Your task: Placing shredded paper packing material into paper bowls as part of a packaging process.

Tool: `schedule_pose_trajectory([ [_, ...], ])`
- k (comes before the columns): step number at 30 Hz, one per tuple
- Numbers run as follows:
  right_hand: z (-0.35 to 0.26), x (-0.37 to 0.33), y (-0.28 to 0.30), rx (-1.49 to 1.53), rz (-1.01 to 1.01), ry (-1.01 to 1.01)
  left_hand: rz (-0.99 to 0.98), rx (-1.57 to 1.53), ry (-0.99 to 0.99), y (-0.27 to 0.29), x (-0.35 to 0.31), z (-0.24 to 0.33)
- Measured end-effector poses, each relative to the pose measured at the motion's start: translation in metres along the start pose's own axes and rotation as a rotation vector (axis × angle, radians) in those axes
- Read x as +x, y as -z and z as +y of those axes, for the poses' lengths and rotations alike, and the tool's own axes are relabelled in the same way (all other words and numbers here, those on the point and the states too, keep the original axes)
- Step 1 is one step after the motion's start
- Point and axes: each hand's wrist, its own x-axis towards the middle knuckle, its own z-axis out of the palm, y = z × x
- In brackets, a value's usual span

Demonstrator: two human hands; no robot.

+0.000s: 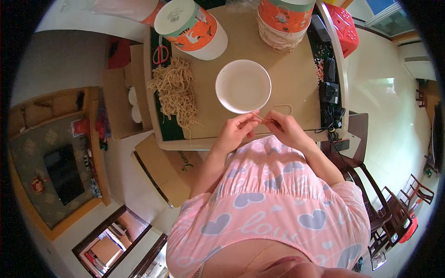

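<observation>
My left hand (237, 132) and my right hand (288, 129) meet at the near edge of the table, both with fingertips pinched. Between them runs a short length of thin beige string (291, 109), whose loose end curls onto the table past my right hand. Just beyond my fingers a white paper bowl (243, 86) stands upright with nothing in it; my left fingertips are at or near its rim, and I cannot tell if they touch. To the left lies a tangled heap of cut beige strings (175, 91).
Stacked orange-and-white paper buckets (197, 34) stand at the far left, beside red-handled scissors (161, 54). Another stack (283, 21) at the far right has string around its lower part. Black adapters (329, 92) and cables line the table's right side. An open cardboard box (121, 99) sits left.
</observation>
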Motion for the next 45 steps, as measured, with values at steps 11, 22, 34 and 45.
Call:
schedule_pose_trajectory([
  [11, 0.002, 0.001, -0.003, -0.086, -0.066, 0.081, 0.138, -0.226, 0.07, -0.009, 0.018, -0.009],
  [22, 0.012, 0.019, -0.026, 0.238, 0.26, -0.061, 0.332, -0.283, -0.07, -0.02, 0.024, -0.012],
  [34, 0.047, 0.026, -0.003, 0.081, 0.502, -0.07, 0.281, 0.976, -0.465, 0.0, 0.054, -0.011],
  [45, 0.04, 0.084, -0.026, 0.22, 0.517, 0.174, 0.229, 0.504, -0.246, 0.034, 0.064, 0.026],
])
